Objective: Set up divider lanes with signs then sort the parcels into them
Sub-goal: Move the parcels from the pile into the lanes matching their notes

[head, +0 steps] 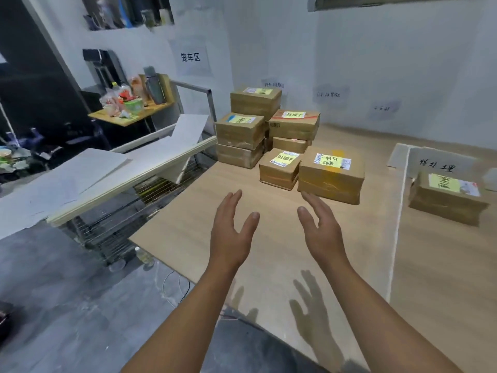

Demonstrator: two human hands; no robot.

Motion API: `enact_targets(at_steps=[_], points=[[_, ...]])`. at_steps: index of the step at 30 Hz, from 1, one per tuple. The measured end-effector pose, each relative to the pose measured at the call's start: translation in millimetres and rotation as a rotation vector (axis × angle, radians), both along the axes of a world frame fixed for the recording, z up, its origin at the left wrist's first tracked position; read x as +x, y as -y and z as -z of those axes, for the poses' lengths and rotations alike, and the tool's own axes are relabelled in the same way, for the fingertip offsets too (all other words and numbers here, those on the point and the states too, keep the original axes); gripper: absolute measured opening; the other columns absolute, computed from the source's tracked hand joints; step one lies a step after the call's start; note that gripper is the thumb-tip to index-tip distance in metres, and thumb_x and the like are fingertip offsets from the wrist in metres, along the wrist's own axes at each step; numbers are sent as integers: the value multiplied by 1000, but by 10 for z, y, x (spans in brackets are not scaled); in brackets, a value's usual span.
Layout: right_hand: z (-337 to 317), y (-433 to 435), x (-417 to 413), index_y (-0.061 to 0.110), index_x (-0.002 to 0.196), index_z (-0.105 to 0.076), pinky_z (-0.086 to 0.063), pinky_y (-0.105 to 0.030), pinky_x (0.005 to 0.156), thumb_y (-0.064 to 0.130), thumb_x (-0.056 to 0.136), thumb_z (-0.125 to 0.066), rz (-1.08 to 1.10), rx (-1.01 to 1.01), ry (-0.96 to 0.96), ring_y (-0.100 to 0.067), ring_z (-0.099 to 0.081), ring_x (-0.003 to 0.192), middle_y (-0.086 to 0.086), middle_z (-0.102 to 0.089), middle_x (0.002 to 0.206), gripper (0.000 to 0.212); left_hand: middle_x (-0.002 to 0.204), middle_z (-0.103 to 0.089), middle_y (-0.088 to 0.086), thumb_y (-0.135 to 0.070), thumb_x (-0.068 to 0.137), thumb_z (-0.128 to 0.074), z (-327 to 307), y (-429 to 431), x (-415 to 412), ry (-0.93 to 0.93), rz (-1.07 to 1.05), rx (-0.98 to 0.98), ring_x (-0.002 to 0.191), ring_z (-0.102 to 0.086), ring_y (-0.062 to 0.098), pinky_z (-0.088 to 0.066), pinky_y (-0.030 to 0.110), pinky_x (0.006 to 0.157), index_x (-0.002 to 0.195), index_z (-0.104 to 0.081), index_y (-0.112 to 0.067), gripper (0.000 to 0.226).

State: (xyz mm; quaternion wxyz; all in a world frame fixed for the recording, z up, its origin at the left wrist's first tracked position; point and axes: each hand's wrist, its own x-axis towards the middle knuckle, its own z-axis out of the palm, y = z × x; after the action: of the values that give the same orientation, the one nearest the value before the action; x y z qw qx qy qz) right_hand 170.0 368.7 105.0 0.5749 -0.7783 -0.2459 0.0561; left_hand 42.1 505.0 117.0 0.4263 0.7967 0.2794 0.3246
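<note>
Several brown cardboard parcels with yellow labels are stacked at the far left of the wooden floor board (269, 238). The nearest parcel (330, 175) sits at the front of the pile, with a smaller parcel (279, 168) beside it on the left. My left hand (231, 227) and my right hand (321, 227) hover open, palms facing each other, just short of the nearest parcel and holding nothing. A white divider strip (398, 219) runs down the board. Right of it stands a handwritten sign (437, 165), and one parcel (446, 197) lies in that lane.
A wire cage cart (150, 189) topped with white boards (88, 173) stands to the left. Behind it is a small table (129, 114) with bottles and snacks. Paper signs (191, 57) hang on the white wall. A cable (174, 286) lies on the grey floor.
</note>
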Motion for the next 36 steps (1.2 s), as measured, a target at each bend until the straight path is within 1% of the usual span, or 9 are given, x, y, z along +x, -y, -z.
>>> enact_targets(at_steps=[4,8,13,19,24,28,31,33,36], points=[[86,-190,56,38,139,-53,-34,-36,112,40,102,-51,60,-16,-14,-14,-38,142,6,-44,154,37,157,-36,-12,-42,97,-61,43,-279,132,2,62,-30,145,-31,7,-30,28,109,148,-40,-41,55],[78,-391,273,37,141,-52,-32,-32,108,41,102,-50,154,-42,-23,-14,-36,143,6,-42,156,39,156,-38,-12,-42,97,-61,89,-554,464,-21,138,-54,143,-34,8,-34,31,111,148,-39,-40,55],[152,-484,755,35,141,-52,-33,-33,109,39,102,-50,292,-39,-47,-14,-36,143,6,-42,155,39,158,-37,-10,-42,97,-60,148,-734,1075,-65,242,-92,143,-34,11,-31,27,105,148,-39,-38,56],[251,-563,1549,34,142,-53,-38,-34,108,35,103,-51,434,1,-100,-12,-39,139,6,-44,153,39,156,-39,-9,-40,97,-61,296,-934,2041,-121,336,-139,142,-35,9,-31,26,105,150,-40,-35,58],[403,-501,2248,30,143,-53,-30,-13,97,28,103,-51,508,-2,-133,-2,-38,133,7,-44,151,39,149,-42,-17,-33,97,-64,505,-996,2897,-140,385,-237,131,-36,-4,-33,26,109,149,-42,-32,57],[613,-483,2717,31,143,-51,-29,-17,101,28,103,-52,570,-45,-177,-6,-36,139,7,-40,154,40,151,-42,-16,-32,97,-63,749,-1022,3460,-167,377,-334,138,-38,4,-37,34,113,152,-39,-34,59],[781,-495,3000,27,145,-51,-24,8,85,26,104,-51,592,-64,-223,-11,-34,142,3,-37,156,41,152,-44,-12,-39,94,-64,945,-1077,3772,-179,357,-388,138,-40,6,-37,39,116,151,-40,-34,62],[881,-507,3178,26,147,-49,-26,13,73,27,104,-50,600,-76,-259,-12,-34,142,3,-34,158,43,150,-46,-12,-45,90,-63,1058,-1091,3935,-190,349,-414,138,-41,7,-39,43,116,149,-41,-34,64],[1000,-529,3409,26,149,-47,-26,13,69,29,105,-49,593,-84,-301,-4,-34,133,3,-31,159,44,152,-41,-12,-38,95,-64,1211,-1100,4096,-225,322,-409,141,-37,8,-35,44,118,150,-40,-34,59]])
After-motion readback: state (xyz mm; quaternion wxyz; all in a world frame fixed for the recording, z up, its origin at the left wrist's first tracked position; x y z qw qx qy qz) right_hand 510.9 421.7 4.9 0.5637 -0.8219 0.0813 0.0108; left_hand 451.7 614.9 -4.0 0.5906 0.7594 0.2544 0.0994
